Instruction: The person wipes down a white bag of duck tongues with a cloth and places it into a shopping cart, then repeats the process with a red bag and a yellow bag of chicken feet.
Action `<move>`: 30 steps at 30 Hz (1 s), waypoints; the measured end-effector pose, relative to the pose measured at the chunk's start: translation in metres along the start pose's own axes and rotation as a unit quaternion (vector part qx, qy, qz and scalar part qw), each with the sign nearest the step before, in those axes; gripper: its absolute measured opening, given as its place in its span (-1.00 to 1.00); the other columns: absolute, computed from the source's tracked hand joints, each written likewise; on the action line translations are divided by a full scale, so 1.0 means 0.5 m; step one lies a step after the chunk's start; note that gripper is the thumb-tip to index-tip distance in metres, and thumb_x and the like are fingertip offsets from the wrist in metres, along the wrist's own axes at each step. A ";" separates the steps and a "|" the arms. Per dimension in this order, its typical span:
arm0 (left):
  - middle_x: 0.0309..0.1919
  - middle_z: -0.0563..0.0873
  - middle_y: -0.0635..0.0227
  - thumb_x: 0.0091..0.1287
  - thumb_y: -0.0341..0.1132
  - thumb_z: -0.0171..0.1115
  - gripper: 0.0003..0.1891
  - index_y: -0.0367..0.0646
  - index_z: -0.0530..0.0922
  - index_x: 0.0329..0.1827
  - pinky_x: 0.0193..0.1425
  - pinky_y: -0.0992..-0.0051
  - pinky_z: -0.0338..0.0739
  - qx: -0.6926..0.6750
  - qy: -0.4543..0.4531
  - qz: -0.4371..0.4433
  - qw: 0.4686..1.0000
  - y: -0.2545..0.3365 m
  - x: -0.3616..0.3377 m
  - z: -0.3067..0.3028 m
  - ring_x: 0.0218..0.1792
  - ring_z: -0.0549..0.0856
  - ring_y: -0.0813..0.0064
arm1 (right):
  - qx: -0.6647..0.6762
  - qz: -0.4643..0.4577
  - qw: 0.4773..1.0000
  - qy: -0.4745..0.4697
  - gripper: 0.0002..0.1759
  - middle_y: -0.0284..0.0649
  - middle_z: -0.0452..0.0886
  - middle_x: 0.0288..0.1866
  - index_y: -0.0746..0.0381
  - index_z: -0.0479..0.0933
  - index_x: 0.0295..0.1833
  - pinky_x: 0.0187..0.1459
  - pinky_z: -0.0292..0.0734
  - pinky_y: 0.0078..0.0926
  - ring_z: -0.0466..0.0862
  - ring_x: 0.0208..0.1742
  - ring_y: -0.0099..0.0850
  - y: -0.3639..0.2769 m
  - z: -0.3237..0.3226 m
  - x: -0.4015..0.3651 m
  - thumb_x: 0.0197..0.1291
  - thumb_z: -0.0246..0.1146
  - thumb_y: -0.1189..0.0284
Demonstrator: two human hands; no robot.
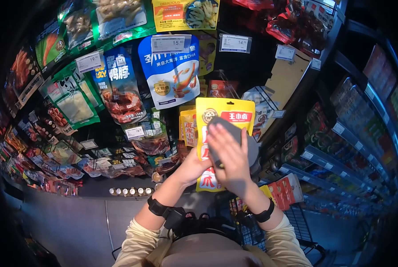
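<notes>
A yellow snack bag with red and white lettering stands upright in front of me, before the rack. My left hand is closed on its lower left side, with some of the fingers hidden behind the bag. Across the front of the bag lies a grey cloth. My right hand presses the cloth against the bag, fingers stretched over it and thumb apart. Similar small yellow packets hang just behind, to the left.
Hanging snack pouches, such as a blue and white bag, fill the rack ahead, with price tags sticking out. On the right run stocked shelves. A black wire cart holding a red packet stands below. Small jars line the base ledge.
</notes>
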State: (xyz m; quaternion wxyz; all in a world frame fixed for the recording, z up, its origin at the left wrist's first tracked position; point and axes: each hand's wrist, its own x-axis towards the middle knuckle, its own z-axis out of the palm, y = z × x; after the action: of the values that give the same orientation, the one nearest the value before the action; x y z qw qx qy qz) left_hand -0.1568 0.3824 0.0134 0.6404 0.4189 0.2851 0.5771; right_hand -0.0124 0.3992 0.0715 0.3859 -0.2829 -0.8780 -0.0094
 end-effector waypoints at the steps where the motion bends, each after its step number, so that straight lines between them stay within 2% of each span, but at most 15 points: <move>1: 0.06 0.63 0.33 0.35 -0.51 0.23 -0.55 -0.21 0.38 0.29 0.08 0.47 0.61 0.001 0.007 0.001 1.000 0.015 -0.005 0.000 0.03 0.66 0.51 | -0.016 -0.010 0.998 -0.060 -0.40 -0.18 0.43 0.40 0.18 0.48 0.28 0.51 -0.23 0.13 0.36 0.46 -0.24 -0.001 -0.006 -0.012 0.04 0.34 0.49; 2: 0.06 0.63 0.33 0.35 -0.51 0.23 -0.55 -0.21 0.38 0.29 0.08 0.47 0.61 0.001 0.006 0.000 1.000 0.016 -0.011 -0.007 0.03 0.66 0.51 | -0.016 -0.008 0.998 -0.059 -0.40 -0.18 0.43 0.40 0.18 0.48 0.28 0.51 -0.23 0.13 0.36 0.46 -0.24 0.001 -0.010 -0.022 0.04 0.34 0.49; 4: 0.06 0.63 0.34 0.35 -0.52 0.23 -0.55 -0.21 0.39 0.29 0.10 0.45 0.60 0.003 -0.018 -0.005 1.000 0.022 -0.020 -0.014 0.04 0.65 0.52 | -0.064 0.014 0.998 -0.012 -0.22 -0.21 0.33 0.48 0.21 0.38 0.38 0.46 -0.18 0.25 0.27 0.52 -0.27 0.012 -0.013 -0.035 -0.08 0.35 0.44; 6: 0.08 0.61 0.35 0.34 -0.53 0.23 -0.50 -0.20 0.35 0.34 0.14 0.45 0.57 0.015 -0.016 -0.031 0.999 0.021 -0.023 -0.003 0.06 0.63 0.53 | -0.020 0.043 0.996 0.077 -0.23 -0.01 0.29 0.47 0.23 0.36 0.39 0.44 0.03 0.06 0.26 0.51 -0.10 0.031 -0.011 -0.025 0.02 0.39 0.34; 8: 0.14 0.58 0.35 0.33 -0.54 0.24 -0.43 -0.18 0.29 0.39 0.18 0.45 0.54 0.043 -0.024 -0.061 0.997 0.003 -0.021 0.002 0.10 0.60 0.56 | -0.038 0.061 0.991 0.114 -0.30 0.11 0.34 0.42 0.30 0.39 0.34 0.41 0.16 -0.05 0.36 0.44 -0.06 0.029 -0.018 0.004 0.01 0.35 0.42; 10: 0.18 0.56 0.34 0.32 -0.57 0.23 -0.39 -0.19 0.24 0.43 0.20 0.46 0.52 0.035 -0.033 -0.077 0.996 -0.015 -0.014 0.004 0.11 0.59 0.55 | -0.008 0.041 0.993 0.113 -0.30 0.09 0.37 0.40 0.31 0.39 0.33 0.40 0.19 -0.08 0.37 0.43 -0.07 0.016 -0.012 0.024 -0.01 0.34 0.45; 11: 0.18 0.56 0.32 0.32 -0.58 0.21 -0.40 -0.20 0.25 0.42 0.20 0.45 0.51 0.067 -0.031 -0.026 0.997 -0.025 -0.005 0.002 0.12 0.58 0.53 | 0.024 0.015 0.994 0.110 -0.30 0.08 0.39 0.39 0.32 0.39 0.32 0.39 0.22 -0.11 0.39 0.42 -0.07 0.007 -0.009 0.031 -0.03 0.33 0.47; 13: 0.19 0.55 0.29 0.31 -0.61 0.16 -0.44 -0.23 0.29 0.39 0.21 0.43 0.50 0.073 -0.029 0.038 0.996 -0.013 -0.005 0.010 0.17 0.55 0.49 | 0.006 -0.033 0.999 0.014 -0.23 -0.01 0.40 0.39 0.33 0.38 0.33 0.39 0.24 -0.12 0.38 0.43 -0.14 -0.009 -0.002 0.018 -0.14 0.33 0.51; 14: 0.19 0.55 0.27 0.31 -0.61 0.15 -0.48 -0.23 0.33 0.36 0.21 0.43 0.51 0.052 -0.035 -0.009 0.998 -0.008 -0.004 -0.008 0.19 0.54 0.49 | 0.007 -0.066 0.997 -0.027 -0.16 -0.05 0.38 0.42 0.33 0.37 0.35 0.40 0.23 -0.13 0.35 0.46 -0.18 -0.010 0.005 0.008 -0.22 0.35 0.49; 17: 0.16 0.57 0.30 0.33 -0.58 0.19 -0.50 -0.22 0.35 0.33 0.19 0.45 0.52 0.040 0.004 0.013 0.999 0.007 -0.013 -0.011 0.14 0.57 0.51 | -0.002 -0.045 0.999 0.004 -0.15 -0.05 0.41 0.40 0.33 0.39 0.33 0.36 0.29 -0.13 0.39 0.44 -0.16 0.013 -0.001 -0.029 -0.27 0.35 0.54; 18: 0.15 0.58 0.31 0.33 -0.57 0.20 -0.50 -0.22 0.34 0.34 0.18 0.46 0.52 0.036 -0.011 -0.016 0.999 0.009 -0.016 -0.014 0.13 0.58 0.52 | -0.019 -0.024 0.999 0.026 -0.16 -0.04 0.42 0.39 0.33 0.39 0.32 0.36 0.30 -0.13 0.40 0.43 -0.15 0.019 -0.003 -0.032 -0.26 0.36 0.55; 22: 0.11 0.61 0.31 0.33 -0.53 0.25 -0.53 -0.24 0.38 0.30 0.17 0.45 0.54 0.084 -0.039 -0.056 0.994 -0.009 -0.021 0.003 0.09 0.60 0.52 | 0.002 0.051 0.990 0.132 -0.34 0.00 0.50 0.30 0.37 0.46 0.24 0.34 0.34 -0.13 0.46 0.37 -0.07 0.013 -0.017 0.026 -0.12 0.27 0.69; 24: 0.09 0.62 0.31 0.33 -0.51 0.26 -0.55 -0.25 0.40 0.27 0.16 0.43 0.55 0.112 -0.048 -0.060 0.991 -0.009 -0.019 0.007 0.08 0.62 0.51 | -0.002 -0.011 0.998 0.070 -0.31 -0.02 0.50 0.31 0.35 0.45 0.24 0.36 0.32 -0.13 0.45 0.38 -0.10 0.005 -0.023 0.051 -0.17 0.29 0.65; 26: 0.12 0.58 0.32 0.32 -0.49 0.27 -0.52 -0.25 0.38 0.29 0.19 0.49 0.49 0.118 -0.035 0.008 0.992 -0.004 -0.014 0.009 0.11 0.57 0.54 | 0.001 -0.073 0.997 -0.007 -0.19 -0.06 0.44 0.37 0.36 0.41 0.28 0.43 0.23 -0.14 0.39 0.43 -0.20 -0.009 -0.006 0.035 -0.27 0.35 0.53; 30: 0.10 0.61 0.28 0.32 -0.46 0.29 -0.55 -0.23 0.40 0.27 0.13 0.45 0.55 0.051 -0.052 0.008 0.997 0.030 -0.019 -0.016 0.10 0.59 0.50 | 0.000 -0.117 0.993 -0.028 -0.21 -0.05 0.49 0.33 0.36 0.45 0.25 0.40 0.27 -0.10 0.43 0.41 -0.17 0.005 -0.017 -0.006 -0.28 0.37 0.52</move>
State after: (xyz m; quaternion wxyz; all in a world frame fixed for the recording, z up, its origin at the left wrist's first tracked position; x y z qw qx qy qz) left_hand -0.1727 0.3746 0.0217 0.6276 0.4823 0.2771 0.5447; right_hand -0.0039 0.3980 0.0751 0.3578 -0.1782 -0.9154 -0.0468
